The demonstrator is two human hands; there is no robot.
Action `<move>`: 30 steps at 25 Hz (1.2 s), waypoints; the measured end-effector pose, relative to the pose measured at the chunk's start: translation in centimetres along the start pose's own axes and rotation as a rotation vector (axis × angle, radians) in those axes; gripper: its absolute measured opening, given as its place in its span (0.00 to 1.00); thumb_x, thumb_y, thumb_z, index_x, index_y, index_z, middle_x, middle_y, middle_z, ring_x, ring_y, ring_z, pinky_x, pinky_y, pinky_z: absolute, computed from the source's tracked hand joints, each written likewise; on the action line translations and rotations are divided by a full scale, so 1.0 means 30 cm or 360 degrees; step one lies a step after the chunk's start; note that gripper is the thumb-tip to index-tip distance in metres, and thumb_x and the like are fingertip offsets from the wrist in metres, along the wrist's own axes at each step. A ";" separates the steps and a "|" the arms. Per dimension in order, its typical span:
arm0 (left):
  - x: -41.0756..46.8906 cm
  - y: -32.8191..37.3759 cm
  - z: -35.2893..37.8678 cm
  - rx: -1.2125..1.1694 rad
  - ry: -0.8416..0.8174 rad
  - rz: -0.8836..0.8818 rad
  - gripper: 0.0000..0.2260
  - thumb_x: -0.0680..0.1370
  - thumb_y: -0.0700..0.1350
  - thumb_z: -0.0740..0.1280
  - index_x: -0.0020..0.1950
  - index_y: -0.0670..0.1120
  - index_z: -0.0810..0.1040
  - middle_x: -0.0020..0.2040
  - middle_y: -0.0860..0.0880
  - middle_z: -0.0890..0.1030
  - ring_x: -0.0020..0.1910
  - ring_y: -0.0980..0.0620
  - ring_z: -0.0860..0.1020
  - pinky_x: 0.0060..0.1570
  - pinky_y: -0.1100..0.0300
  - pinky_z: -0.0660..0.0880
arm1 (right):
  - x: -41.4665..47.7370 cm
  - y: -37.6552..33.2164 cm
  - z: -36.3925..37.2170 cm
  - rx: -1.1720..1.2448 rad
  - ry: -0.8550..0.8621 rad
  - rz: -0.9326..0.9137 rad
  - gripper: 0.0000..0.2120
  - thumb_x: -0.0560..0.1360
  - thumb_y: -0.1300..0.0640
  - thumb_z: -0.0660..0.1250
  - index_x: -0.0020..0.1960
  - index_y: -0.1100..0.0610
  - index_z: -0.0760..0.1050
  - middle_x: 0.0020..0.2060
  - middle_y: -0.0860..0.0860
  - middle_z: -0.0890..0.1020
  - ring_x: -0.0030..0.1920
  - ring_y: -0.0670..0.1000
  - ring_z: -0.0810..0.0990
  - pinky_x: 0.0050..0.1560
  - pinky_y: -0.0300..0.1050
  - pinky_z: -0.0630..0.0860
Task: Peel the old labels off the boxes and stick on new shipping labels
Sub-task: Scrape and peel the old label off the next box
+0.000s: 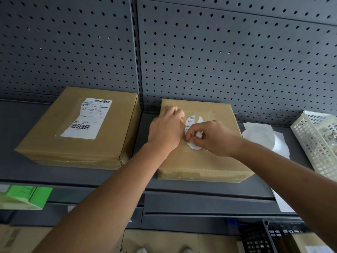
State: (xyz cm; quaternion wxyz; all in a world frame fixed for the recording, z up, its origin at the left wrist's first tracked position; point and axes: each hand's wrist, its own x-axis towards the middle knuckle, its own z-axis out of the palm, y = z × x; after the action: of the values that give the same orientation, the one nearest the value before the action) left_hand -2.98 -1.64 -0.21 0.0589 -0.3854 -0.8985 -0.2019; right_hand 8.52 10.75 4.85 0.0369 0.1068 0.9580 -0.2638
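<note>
Two cardboard boxes lie flat on a grey shelf (pixel 18 125). On the right box (pixel 209 161), the right hand (pixel 217 137) pinches a torn label (pixel 190 123) between narrow fingers (pixel 197 127). The left hand (pixel 166 128) rests beside it, fingers curled; I cannot tell its grip. The left box (pixel 54 136) carries one ragged label (pixel 87 119). Grey pegboard (pixel 218 52) stands behind. One white basket (pixel 313 143) sits at right, its contents unclear.

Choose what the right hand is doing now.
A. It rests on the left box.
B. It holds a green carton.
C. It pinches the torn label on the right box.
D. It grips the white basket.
C: the right hand pinches the crumpled torn label on top of the right box.
</note>
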 end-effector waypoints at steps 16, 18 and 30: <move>0.001 -0.011 0.010 -0.0019 0.0067 0.0027 0.14 0.82 0.48 0.56 0.62 0.48 0.78 0.63 0.51 0.75 0.66 0.52 0.72 0.47 0.55 0.76 | 0.106 0.065 -0.048 0.0151 0.0377 0.0242 0.12 0.80 0.61 0.59 0.51 0.51 0.79 0.38 0.46 0.80 0.33 0.53 0.81 0.24 0.34 0.69; 0.001 -0.010 0.015 -0.0027 0.0065 0.0029 0.17 0.81 0.49 0.54 0.62 0.48 0.78 0.63 0.51 0.75 0.64 0.52 0.72 0.47 0.55 0.78 | 0.145 0.062 -0.049 0.0165 0.0422 0.0314 0.14 0.80 0.61 0.56 0.53 0.52 0.80 0.34 0.41 0.80 0.38 0.59 0.82 0.24 0.36 0.70; 0.003 -0.023 0.036 -0.0060 0.0153 0.0042 0.13 0.80 0.47 0.60 0.60 0.47 0.79 0.62 0.50 0.76 0.64 0.51 0.74 0.44 0.54 0.78 | 0.167 0.077 -0.028 0.0139 0.0450 0.0244 0.15 0.79 0.62 0.57 0.46 0.51 0.81 0.37 0.42 0.82 0.35 0.54 0.79 0.25 0.32 0.68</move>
State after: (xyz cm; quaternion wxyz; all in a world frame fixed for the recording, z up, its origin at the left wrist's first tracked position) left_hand -3.49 -1.55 -1.39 0.0974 -0.3883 -0.8854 -0.2361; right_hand 4.14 14.04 3.79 -0.0828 0.2172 0.9303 -0.2839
